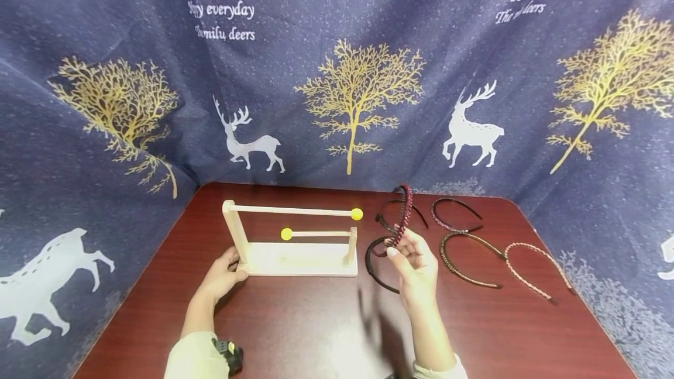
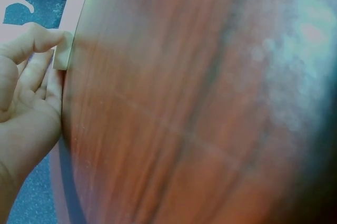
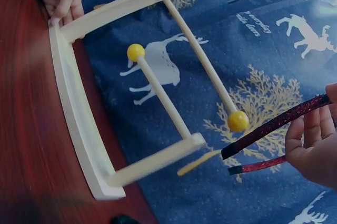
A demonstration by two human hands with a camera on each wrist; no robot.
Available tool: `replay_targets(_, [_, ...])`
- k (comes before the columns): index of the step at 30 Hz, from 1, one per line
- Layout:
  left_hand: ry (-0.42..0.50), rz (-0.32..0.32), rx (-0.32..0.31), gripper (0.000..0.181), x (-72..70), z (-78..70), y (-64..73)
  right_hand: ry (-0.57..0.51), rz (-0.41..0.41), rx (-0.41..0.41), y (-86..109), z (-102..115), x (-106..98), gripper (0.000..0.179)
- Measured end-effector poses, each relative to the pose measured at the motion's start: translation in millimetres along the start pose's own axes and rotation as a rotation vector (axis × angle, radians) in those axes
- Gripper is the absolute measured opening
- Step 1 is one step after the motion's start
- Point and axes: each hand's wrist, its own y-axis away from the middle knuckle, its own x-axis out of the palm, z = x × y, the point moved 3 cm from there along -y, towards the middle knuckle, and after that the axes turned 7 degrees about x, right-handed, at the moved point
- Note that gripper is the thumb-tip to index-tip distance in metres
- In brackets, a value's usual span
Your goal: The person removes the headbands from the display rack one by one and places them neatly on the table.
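Observation:
My left hand (image 1: 217, 278) grips the left end of a pale wooden headband stand (image 1: 302, 269), thumb at the corner of its base. The left wrist view shows that hand (image 2: 31, 89) pinching the base end (image 2: 62, 55). Two rods with yellow ball tips (image 1: 357, 214) run sideways from the stand's posts, one high and one lower. My right hand (image 1: 419, 268) pinches a dark red, glittery headband (image 1: 407, 206), raised above the table right of the stand. In the right wrist view, the headband's two ends (image 3: 253, 140) point toward the upper rod's yellow ball (image 3: 238, 121), apart from it.
On the reddish-brown table (image 1: 295, 326), a black headband (image 1: 371, 268) lies partly behind my right hand. Farther right are a dark patterned headband (image 1: 436, 215), a brownish-gold one (image 1: 447, 259) and a pink braided one (image 1: 526, 286). A blue printed cloth (image 1: 316, 16) hangs behind the table.

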Motion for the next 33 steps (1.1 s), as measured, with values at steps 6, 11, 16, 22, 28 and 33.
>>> replay_targets(6, [0.005, 0.006, 0.01, 0.064, -0.1, -1.7, 1.0, -0.004, -0.016, -0.013, 14.2, 8, -19, 0.043])
replay_targets(11, [0.002, 0.003, 0.009, 0.063, -0.2, -2.3, 1.1, -0.004, -0.051, -0.026, 21.7, 13, -36, 0.044])
replay_targets(16, [-0.006, 0.006, 0.009, 0.063, -0.2, -2.1, 0.8, 0.098, -0.109, -0.016, 30.1, 20, -59, 0.042])
replay_targets(22, [-0.01, 0.006, 0.018, 0.063, -0.3, -2.4, 0.4, 0.312, -0.17, 0.051, 45.7, 12, -117, 0.036])
replay_targets(28, [-0.004, 0.013, 0.012, 0.063, -0.3, -2.5, 0.8, 0.43, -0.231, 0.207, 66.1, -10, -196, 0.046])
replay_targets(33, [0.003, 0.015, 0.01, 0.063, -1.1, -0.4, 0.3, 0.536, -0.179, 0.386, 75.3, -2, -204, 0.048])
